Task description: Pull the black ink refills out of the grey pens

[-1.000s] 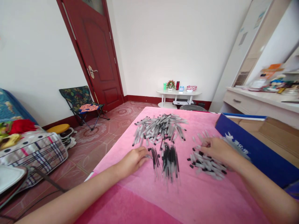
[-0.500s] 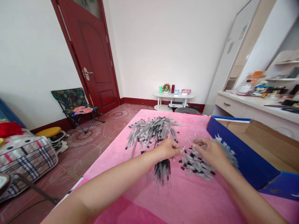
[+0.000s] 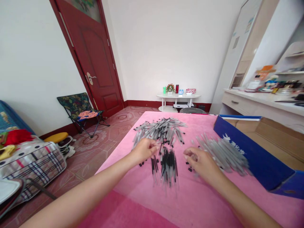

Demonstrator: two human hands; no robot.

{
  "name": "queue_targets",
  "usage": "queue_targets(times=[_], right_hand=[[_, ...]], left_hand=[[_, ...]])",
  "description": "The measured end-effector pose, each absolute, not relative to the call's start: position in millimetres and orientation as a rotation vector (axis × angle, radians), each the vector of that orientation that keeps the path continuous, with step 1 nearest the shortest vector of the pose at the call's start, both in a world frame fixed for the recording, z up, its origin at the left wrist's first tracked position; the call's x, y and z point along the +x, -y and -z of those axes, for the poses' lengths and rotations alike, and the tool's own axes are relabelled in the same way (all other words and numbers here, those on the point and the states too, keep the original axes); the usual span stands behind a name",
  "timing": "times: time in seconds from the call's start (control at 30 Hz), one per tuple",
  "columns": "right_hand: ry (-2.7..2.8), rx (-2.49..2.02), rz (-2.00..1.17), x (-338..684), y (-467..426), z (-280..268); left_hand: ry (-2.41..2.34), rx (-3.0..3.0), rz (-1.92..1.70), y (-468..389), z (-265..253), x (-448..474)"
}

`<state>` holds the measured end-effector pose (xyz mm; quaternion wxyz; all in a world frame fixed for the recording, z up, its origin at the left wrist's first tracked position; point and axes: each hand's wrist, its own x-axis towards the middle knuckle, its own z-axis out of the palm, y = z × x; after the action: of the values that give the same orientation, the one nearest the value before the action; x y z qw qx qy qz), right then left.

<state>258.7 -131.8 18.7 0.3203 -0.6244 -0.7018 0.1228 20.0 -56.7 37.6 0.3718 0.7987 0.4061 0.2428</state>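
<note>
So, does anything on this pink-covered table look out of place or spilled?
Nothing looks plainly spilled or damaged. The far heap of translucent grey pens does look untidy, splayed at mixed angles, while the slim black pen refills nearer lie roughly parallel.

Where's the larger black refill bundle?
Head view, just right of centre: the larger black refill bundle lies on the pink cloth between left hand and right hand.

the pink surface (image 3: pixel 197 205) is carrying a heap of pens (image 3: pixel 163 128) toward its far end. nearer, refills (image 3: pixel 169 164) are lying in two bunches, with black bits (image 3: pixel 189 169) lying either side. grey tubes (image 3: pixel 225 155) are resting beside a blue box (image 3: pixel 251 156).
</note>
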Motion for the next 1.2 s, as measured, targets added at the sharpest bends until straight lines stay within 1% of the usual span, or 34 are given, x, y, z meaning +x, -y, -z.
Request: queue_targets(times=[0.1, 0.17, 0.37, 0.57, 0.77, 0.97, 1.13, 1.2], right_hand=[[1.961, -1.642, -0.387, 235.1, 132.5, -7.1], [2.002, -1.674, -0.345, 222.1, 132.5, -5.8], [2.182, -1.706, -0.120, 189.5, 118.6, -20.2], [2.233, -1.984, -0.015, 164.7, 97.8, -23.8], [2.182, -2.080, -0.035, 154.3, 91.7, -22.7], [2.130, -1.978, -0.048, 155.2, 88.4, -17.1], [2.012, -1.784, -0.210, 186.8, 82.8, -23.2], [1.996, -1.813, -0.226, 211.1, 80.9, -29.9]], left_hand=[[-1.151, 1.934, -0.515, 65.1, -17.4, -10.5], [-1.158, 1.920, -0.501, 73.4, -7.4, -19.5], [-1.117, 2.314, -0.635, 93.9, -5.5, -12.2], [-1.154, 2.442, -0.498, 103.4, -1.4, -4.0], [-1.140, 2.471, -0.483, 105.7, 0.6, -3.3], [-1.119, 2.479, -0.467, 107.0, -1.0, -2.6], [-1.068, 2.485, -0.513, 103.0, -1.5, -3.1], [-1.055, 2.485, -0.529, 99.1, -2.8, -3.7]])
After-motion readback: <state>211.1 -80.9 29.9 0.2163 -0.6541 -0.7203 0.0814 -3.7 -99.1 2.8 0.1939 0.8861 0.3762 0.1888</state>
